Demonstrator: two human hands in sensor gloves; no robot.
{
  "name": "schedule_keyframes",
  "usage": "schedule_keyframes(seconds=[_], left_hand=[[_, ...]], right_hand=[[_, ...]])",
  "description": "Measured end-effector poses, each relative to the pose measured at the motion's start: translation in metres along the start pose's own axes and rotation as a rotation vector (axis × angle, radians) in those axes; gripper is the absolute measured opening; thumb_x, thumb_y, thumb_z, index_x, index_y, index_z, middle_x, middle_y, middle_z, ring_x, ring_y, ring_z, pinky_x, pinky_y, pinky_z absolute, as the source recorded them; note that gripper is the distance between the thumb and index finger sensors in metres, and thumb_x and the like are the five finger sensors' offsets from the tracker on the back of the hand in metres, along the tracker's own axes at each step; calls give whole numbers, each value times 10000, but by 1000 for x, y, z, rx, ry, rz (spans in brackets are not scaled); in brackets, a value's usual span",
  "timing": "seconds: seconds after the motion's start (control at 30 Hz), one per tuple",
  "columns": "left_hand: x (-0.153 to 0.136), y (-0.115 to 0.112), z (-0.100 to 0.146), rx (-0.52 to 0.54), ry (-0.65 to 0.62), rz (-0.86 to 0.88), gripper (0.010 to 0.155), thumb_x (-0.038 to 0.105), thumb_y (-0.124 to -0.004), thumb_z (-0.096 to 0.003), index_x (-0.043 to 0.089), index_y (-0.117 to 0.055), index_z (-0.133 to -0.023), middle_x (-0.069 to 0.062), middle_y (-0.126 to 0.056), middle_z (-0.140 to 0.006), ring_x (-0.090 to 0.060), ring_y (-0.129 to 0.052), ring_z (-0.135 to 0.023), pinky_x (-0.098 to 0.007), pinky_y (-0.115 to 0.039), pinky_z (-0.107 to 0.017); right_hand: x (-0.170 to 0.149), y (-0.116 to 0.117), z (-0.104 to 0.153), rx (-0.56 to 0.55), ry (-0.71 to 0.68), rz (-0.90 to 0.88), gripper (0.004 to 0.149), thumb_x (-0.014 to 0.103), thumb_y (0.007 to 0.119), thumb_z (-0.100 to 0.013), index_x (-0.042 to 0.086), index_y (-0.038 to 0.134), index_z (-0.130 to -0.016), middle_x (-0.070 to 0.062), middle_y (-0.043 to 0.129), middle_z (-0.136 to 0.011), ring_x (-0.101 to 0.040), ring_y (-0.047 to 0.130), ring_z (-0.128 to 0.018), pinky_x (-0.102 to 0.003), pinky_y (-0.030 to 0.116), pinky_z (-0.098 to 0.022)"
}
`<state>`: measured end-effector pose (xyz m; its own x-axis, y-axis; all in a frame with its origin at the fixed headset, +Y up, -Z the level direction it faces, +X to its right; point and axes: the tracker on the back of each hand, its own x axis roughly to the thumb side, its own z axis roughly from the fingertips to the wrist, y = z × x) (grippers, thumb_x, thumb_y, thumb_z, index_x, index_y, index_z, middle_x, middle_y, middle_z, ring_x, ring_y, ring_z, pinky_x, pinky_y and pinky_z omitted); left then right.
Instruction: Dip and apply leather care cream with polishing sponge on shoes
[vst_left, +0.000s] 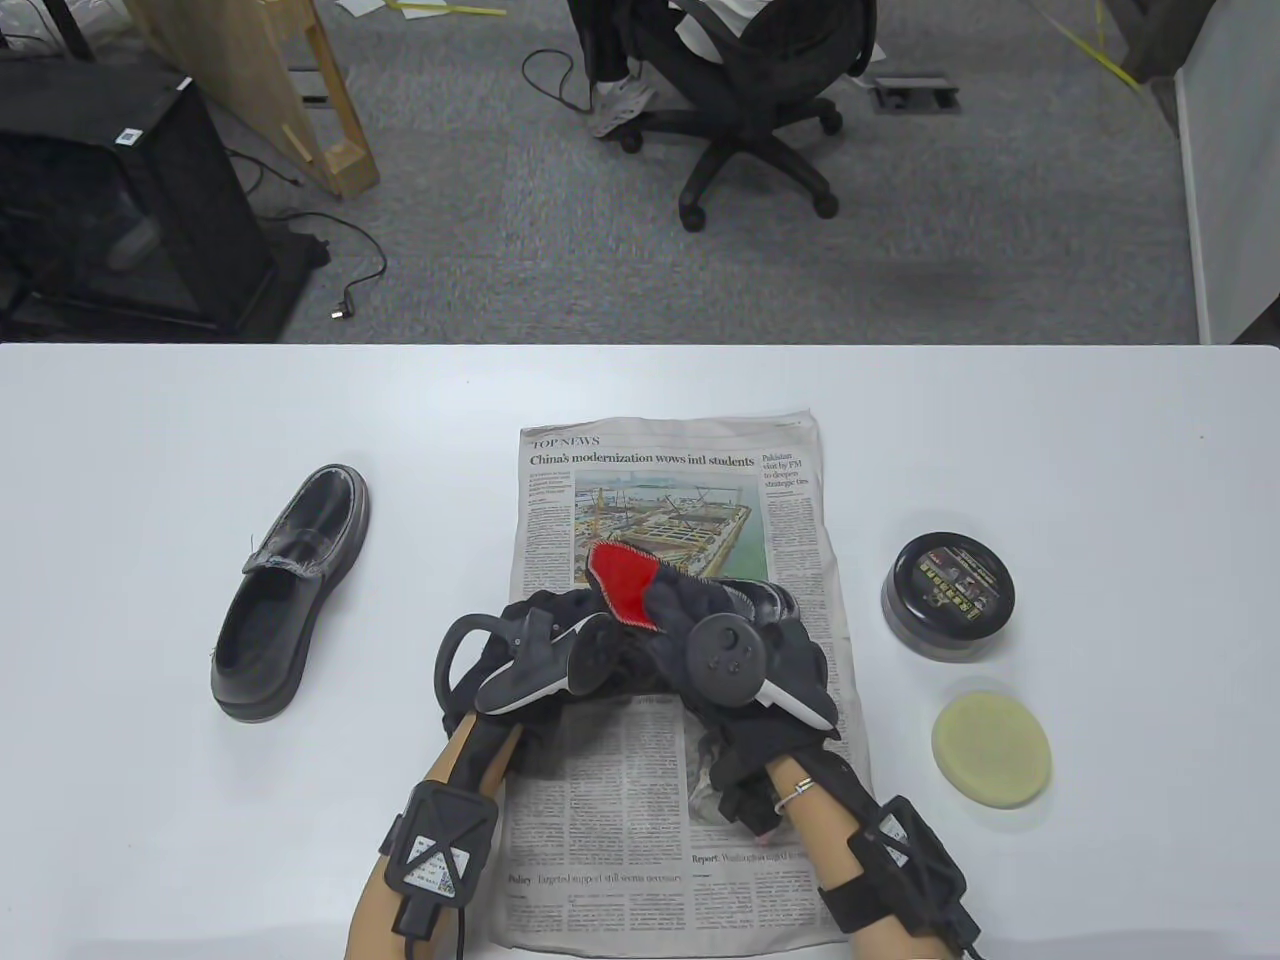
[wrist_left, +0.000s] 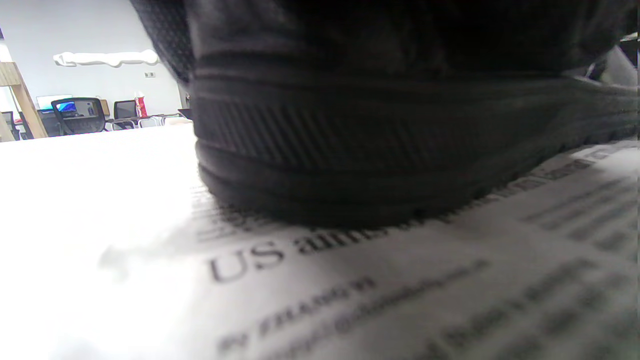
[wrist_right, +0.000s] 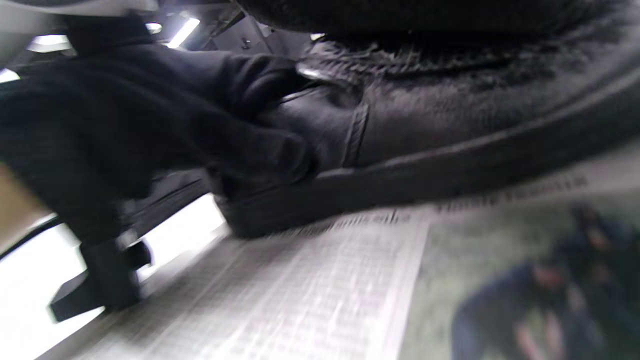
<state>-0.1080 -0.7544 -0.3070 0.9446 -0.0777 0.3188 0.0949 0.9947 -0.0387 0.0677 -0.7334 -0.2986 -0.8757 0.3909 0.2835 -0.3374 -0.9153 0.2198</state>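
A black shoe (vst_left: 772, 602) lies on the newspaper (vst_left: 600, 800), mostly hidden under both hands. My left hand (vst_left: 525, 640) grips its heel end; the right wrist view shows those gloved fingers (wrist_right: 240, 135) wrapped around the shoe's back (wrist_right: 450, 135). My right hand (vst_left: 672, 600) holds a red cloth (vst_left: 620, 580) against the shoe's top. The shoe's ribbed sole (wrist_left: 375, 145) fills the left wrist view. A second black shoe (vst_left: 290, 590) lies alone at the left. The closed black cream tin (vst_left: 948, 598) and the round yellow sponge (vst_left: 991, 750) lie at the right, untouched.
The newspaper (wrist_left: 350, 280) covers the table's middle from the front edge to about halfway back. The white table (vst_left: 150, 450) extends on both sides of it. Beyond the far edge are an office chair (vst_left: 750, 110) and a black cabinet (vst_left: 110, 190) on the floor.
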Motion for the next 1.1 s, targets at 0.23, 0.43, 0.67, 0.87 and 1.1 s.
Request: schedule_keyframes(seconds=[0.23, 0.43, 0.67, 0.87, 1.1], left_hand=[[0, 0, 1, 14, 26, -4, 905, 701, -737, -297, 334, -581, -1109, 43, -816, -1079, -200, -841, -929, -443, -749, -690], [0, 1, 2, 12, 37, -22, 902, 706, -725, -302, 325, -589, -1109, 32, -826, -1070, -205, -846, -919, -442, -754, -681], [1, 0, 1, 9, 18, -18, 885, 697, -727, -307, 334, -589, -1103, 41, -809, -1082, -212, -831, -939, -452, -740, -701], [1, 0, 1, 10, 5, -11, 879, 695, -732, -302, 355, -585, -1098, 58, -798, -1091, -196, -822, -957, -457, -733, -719], [1, -1, 2, 26, 17, 2, 894, 695, -736, -302, 346, -576, -1110, 47, -796, -1096, -205, -824, -955, -469, -727, -721]], right_hand=[[-39, -3, -19, 29, 201, 93, 581, 407, 370, -659, 151, 343, -1181, -204, 330, -1211, -489, 274, -1088, -640, 289, -713], [-62, 0, 18, 0, 205, 230, 579, 400, 378, -658, 168, 264, -1176, -216, 210, -1195, -509, 231, -1074, -629, 338, -724], [-42, 9, 56, 36, 67, 182, 568, 387, 393, -663, 141, 314, -1169, -215, 266, -1187, -523, 291, -1067, -644, 420, -726], [-10, 8, 40, 48, -63, -63, 569, 401, 388, -664, 169, 312, -1178, -213, 281, -1197, -513, 284, -1077, -656, 401, -727], [-13, 3, -8, 39, 50, -24, 573, 422, 378, -660, 200, 298, -1182, -176, 264, -1219, -467, 238, -1097, -652, 304, -718]])
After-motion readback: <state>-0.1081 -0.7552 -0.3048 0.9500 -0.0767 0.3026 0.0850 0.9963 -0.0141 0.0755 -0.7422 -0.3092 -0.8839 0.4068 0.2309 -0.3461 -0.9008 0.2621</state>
